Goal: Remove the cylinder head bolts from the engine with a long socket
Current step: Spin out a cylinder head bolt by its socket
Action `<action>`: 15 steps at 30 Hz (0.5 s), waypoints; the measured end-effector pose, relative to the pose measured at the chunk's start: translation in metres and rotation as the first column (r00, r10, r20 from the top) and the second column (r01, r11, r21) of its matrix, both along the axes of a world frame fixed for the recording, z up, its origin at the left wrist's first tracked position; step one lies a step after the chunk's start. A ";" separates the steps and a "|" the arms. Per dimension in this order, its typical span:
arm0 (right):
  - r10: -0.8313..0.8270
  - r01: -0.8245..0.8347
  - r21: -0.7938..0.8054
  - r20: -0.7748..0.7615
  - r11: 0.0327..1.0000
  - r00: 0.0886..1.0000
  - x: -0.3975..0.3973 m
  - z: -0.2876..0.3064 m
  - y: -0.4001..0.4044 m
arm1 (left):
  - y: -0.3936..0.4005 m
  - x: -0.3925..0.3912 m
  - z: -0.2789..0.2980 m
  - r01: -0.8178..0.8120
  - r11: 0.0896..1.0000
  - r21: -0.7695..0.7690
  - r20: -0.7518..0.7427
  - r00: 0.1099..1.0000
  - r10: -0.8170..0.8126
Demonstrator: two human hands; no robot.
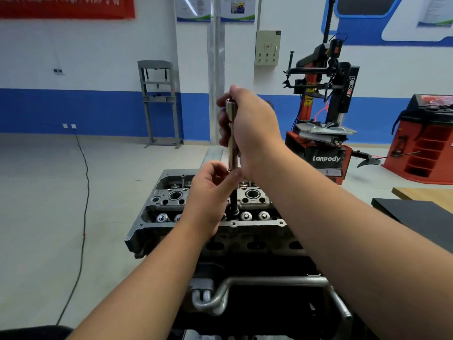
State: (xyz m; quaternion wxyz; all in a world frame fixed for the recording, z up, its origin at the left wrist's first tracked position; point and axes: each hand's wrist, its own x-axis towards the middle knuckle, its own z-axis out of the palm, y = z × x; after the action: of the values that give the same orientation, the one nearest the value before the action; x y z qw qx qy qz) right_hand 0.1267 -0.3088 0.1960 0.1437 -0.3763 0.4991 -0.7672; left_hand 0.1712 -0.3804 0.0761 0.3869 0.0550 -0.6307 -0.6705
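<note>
Workshop interior with a pale floor (pixel 44 182) and a white wall carrying a blue band (pixel 73 111); a grey press frame (pixel 160 101) stands against the wall, a red and black tyre changer (pixel 323 114) stands at right, and a black cable (pixel 84 192) trails across the floor at left. At centre foreground sits the engine (pixel 220 231), its cylinder head (pixel 255 200) uppermost and uncovered, with round valve-spring caps and open bores visible along its top. A bent metal pipe (pixel 245 283) crosses the dark front of the engine below. The right hand (pixel 250 128) is raised above the head and grasps the upper part of the long socket (pixel 232 136), fingers wrapped around the chrome tube, which is held upright. The left hand (pixel 210 190) is just beneath, its thumb and fingers curled at the socket's lower end, where they pinch the top of a dark cylinder head bolt (pixel 234 202) hanging below the socket. The bolt's lower end lies near the middle of the head, between the rows of valve caps; whether it touches the head cannot be told. A wooden surface (pixel 421 193) bearing a black panel (pixel 421 217) lies at the right edge.
</note>
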 end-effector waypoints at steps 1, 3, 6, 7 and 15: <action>0.015 -0.015 -0.006 -0.004 1.000 1.000 0.001 -0.001 -0.001 | 0.000 0.000 0.000 0.005 1.000 -0.004 0.009 1.000 -0.005; 0.059 -0.059 0.013 -0.065 0.998 0.996 -0.001 -0.002 -0.002 | -0.002 0.000 0.001 0.058 0.998 -0.005 0.034 0.998 -0.058; 0.260 -0.251 0.111 -0.083 0.962 0.962 -0.009 0.003 0.001 | -0.003 0.002 0.001 0.178 0.983 0.045 0.032 0.983 -0.180; 0.296 -0.288 0.122 -0.061 0.950 0.953 -0.012 0.004 0.004 | -0.003 0.002 0.001 0.203 0.978 0.046 0.032 0.978 -0.204; -0.073 0.075 0.095 -0.034 0.993 0.997 0.001 0.002 0.003 | -0.006 -0.002 -0.002 0.078 0.997 0.003 0.048 0.996 -0.078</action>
State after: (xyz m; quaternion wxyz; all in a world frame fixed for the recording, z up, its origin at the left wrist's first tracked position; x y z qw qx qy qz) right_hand 0.1275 -0.3059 0.1976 0.1256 -0.3617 0.5513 -0.7413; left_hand 0.1687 -0.3866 0.0745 0.3450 0.0466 -0.6410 -0.6840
